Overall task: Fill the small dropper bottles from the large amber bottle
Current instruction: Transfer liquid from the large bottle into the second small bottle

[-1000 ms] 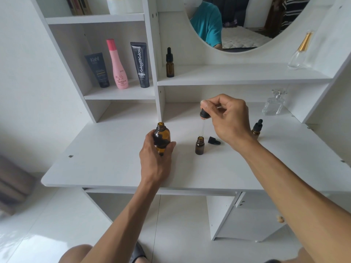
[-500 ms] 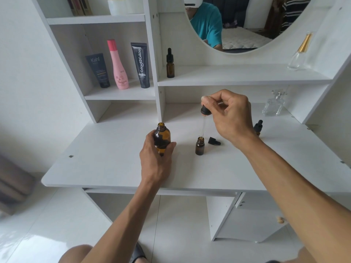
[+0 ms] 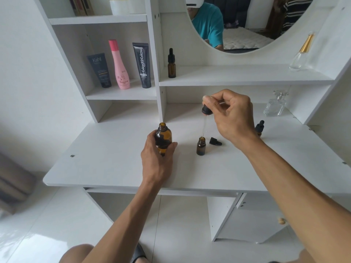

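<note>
1. Large amber bottle (image 3: pixel 163 138): brown glass, round shoulders, short threaded neck, mouth uncapped; upright on the white worktop (image 3: pixel 114 158), left of centre.
2. Left hand (image 3: pixel 157 158): grip wrapped around the lower body of that bottle from the near side, fingers covering most of the glass.
3. Small open dropper bottle (image 3: pixel 201 147): dark amber, uncapped, upright on the worktop just right of the large one, apart from it.
4. Right hand (image 3: pixel 231 118): grip narrow, thumb and forefinger pinching the black bulb of a dropper (image 3: pixel 206 112) above the small bottle.
5. Clear glass pipette hanging straight down from the bulb, tip at the small bottle's mouth; cannot tell whether inside it.
6. Loose black dropper cap (image 3: pixel 215 141) lying on its side just right of the small bottle.
7. Capped dropper bottle (image 3: pixel 259 128) further right, partly hidden behind the right wrist.
8. Another capped dropper bottle (image 3: pixel 171 63) upright on the far shelf.
</note>
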Tool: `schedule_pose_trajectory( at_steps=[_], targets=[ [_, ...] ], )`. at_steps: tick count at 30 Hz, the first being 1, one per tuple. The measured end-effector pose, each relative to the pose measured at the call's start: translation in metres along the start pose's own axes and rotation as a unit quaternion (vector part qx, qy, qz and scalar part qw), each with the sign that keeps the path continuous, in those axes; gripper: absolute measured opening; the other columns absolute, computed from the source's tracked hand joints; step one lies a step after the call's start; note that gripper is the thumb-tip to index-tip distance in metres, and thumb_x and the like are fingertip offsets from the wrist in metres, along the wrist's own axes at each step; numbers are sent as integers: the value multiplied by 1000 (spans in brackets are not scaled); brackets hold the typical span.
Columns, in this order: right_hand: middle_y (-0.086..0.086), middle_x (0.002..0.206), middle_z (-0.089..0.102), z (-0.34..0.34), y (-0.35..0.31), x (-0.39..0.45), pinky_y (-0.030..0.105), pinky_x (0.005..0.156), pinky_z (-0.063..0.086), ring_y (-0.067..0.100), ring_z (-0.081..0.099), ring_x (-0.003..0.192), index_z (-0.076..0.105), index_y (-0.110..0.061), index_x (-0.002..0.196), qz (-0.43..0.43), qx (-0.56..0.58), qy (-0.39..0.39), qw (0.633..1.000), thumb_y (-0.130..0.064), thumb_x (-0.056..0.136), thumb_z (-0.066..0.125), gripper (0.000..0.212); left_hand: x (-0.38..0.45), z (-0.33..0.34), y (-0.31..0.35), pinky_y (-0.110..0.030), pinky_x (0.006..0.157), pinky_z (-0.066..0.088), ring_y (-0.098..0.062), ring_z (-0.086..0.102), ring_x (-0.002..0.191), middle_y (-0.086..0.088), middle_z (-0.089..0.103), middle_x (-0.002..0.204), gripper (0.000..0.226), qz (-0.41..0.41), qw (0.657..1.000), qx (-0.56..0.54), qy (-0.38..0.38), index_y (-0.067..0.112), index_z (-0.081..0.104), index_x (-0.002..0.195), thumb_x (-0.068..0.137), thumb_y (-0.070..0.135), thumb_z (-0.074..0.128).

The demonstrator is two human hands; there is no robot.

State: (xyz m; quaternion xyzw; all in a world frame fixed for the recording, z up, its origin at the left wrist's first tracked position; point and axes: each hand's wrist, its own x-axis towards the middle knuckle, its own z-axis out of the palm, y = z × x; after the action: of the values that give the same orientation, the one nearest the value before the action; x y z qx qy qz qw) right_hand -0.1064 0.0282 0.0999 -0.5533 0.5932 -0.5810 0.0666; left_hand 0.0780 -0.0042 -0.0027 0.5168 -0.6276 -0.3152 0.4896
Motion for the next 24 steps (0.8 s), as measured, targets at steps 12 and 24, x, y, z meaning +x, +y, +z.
schedule_pose_trajectory(
  at_steps=[12, 24],
  targets=[
    [-6, 85, 75, 36, -51, 10, 42, 73, 62, 13, 74, 84, 74, -17, 94, -18, 108, -12, 994, -30, 93, 70, 13, 1, 1, -2, -15, 78, 45, 14, 55, 91, 15, 62, 101, 46, 2, 1000, -3, 2, 24, 51, 126, 86, 27, 74],
    [-4, 79, 75, 66, -58, 14, 43, 71, 62, 14, 73, 77, 76, -13, 93, -8, 107, -33, 994, -29, 93, 70, 17, 1, 1, -3, -30, 81, 53, -12, 64, 92, 12, 65, 101, 44, 8, 1000, -18, 1, 27, 51, 124, 86, 28, 73]
  ],
)
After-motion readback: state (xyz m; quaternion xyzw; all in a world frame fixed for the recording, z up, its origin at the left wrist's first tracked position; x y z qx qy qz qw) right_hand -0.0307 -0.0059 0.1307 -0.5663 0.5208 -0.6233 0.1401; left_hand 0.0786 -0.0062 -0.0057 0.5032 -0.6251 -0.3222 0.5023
